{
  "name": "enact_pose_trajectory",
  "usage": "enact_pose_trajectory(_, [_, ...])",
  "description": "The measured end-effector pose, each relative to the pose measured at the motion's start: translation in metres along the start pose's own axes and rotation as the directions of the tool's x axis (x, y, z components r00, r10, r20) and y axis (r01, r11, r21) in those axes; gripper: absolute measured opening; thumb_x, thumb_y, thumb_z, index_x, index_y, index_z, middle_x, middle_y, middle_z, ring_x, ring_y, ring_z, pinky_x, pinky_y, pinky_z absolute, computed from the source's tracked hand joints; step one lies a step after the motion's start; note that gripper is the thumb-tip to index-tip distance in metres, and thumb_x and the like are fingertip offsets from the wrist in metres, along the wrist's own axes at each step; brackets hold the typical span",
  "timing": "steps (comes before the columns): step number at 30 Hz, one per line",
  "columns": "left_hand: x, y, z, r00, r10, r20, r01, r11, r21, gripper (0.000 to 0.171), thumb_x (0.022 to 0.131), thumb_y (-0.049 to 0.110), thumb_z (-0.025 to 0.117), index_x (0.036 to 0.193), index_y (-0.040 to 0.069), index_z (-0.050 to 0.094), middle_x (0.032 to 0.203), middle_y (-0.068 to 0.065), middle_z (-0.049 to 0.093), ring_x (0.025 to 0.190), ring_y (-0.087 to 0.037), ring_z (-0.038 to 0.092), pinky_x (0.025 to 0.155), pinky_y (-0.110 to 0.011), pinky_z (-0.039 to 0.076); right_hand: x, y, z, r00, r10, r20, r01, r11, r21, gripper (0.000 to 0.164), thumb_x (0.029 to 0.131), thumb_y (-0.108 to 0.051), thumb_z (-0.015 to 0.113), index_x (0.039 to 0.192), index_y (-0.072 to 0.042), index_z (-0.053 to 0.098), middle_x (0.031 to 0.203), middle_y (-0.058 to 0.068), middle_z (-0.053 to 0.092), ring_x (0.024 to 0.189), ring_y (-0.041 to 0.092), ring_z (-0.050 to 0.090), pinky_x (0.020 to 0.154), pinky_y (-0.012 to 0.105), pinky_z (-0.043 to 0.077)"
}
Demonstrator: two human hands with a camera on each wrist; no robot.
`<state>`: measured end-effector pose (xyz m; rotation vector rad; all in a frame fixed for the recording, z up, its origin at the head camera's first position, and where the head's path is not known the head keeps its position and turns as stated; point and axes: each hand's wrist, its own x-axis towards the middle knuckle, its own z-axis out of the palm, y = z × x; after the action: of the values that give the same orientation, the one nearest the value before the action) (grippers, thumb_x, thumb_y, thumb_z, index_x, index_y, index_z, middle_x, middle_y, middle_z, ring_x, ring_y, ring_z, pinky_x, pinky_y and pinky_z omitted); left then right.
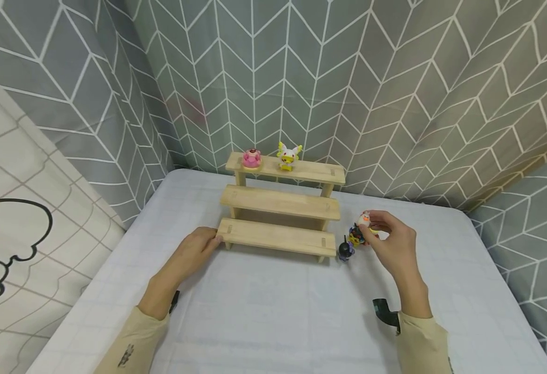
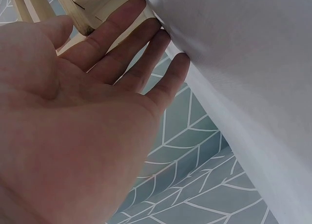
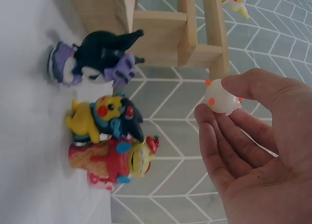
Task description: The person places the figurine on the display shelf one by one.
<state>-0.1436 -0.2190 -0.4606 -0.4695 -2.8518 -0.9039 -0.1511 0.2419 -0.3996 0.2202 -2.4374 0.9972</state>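
My right hand (image 1: 398, 246) pinches a small white figurine with orange spots (image 3: 222, 97) between thumb and fingers, raised off the table. Below it stand several figurines: a black-and-purple one (image 3: 100, 58), a yellow one with a dark cap and red cheeks (image 3: 92, 119), and a red one with a yellow face (image 3: 109, 160). A pink figure is partly hidden behind the red one. My left hand (image 1: 191, 254) touches the left end of the lowest step of a three-tier wooden display stand (image 1: 278, 237), its fingers nearly straight in the left wrist view.
On the stand's top tier sit a pink figurine (image 1: 252, 159) at the left and a white-and-yellow one (image 1: 288, 156) near the middle. A white cloth covers the table (image 1: 264, 311). Grey curtains with white lines (image 1: 273, 67) hang behind and at the sides.
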Motion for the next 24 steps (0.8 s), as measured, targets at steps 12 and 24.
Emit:
enact_pose_trajectory(12, [-0.001, 0.003, -0.002, 1.000, 0.011, -0.008, -0.011, 1.000, 0.009, 0.021, 0.110, 0.018, 0.058, 0.105, 0.002, 0.072, 0.113, -0.017, 0.072, 0.111, -0.034, 0.066, 0.097, -0.054, 0.054, 0.024, -0.020, 0.016, 0.997, -0.067, -0.024, 0.069, 0.995, 0.072, 0.029, 0.089, -0.003, 0.083, 0.117, 0.002, 0.073, 0.103, 0.016, 0.078, 0.088, 0.032, 0.073, 0.075, 0.002, 0.047])
enact_pose_trajectory(24, [-0.001, 0.003, -0.003, 1.000, 0.016, -0.013, -0.015, 1.000, 0.021, 0.021, 0.110, 0.018, 0.058, 0.105, 0.002, 0.072, 0.113, -0.017, 0.072, 0.112, -0.034, 0.066, 0.097, -0.054, 0.054, 0.043, -0.038, 0.022, 0.995, -0.095, -0.003, 0.095, 0.993, 0.069, 0.030, 0.092, -0.007, 0.081, 0.120, -0.001, 0.073, 0.101, 0.015, 0.078, 0.092, 0.032, 0.076, 0.065, 0.006, 0.042])
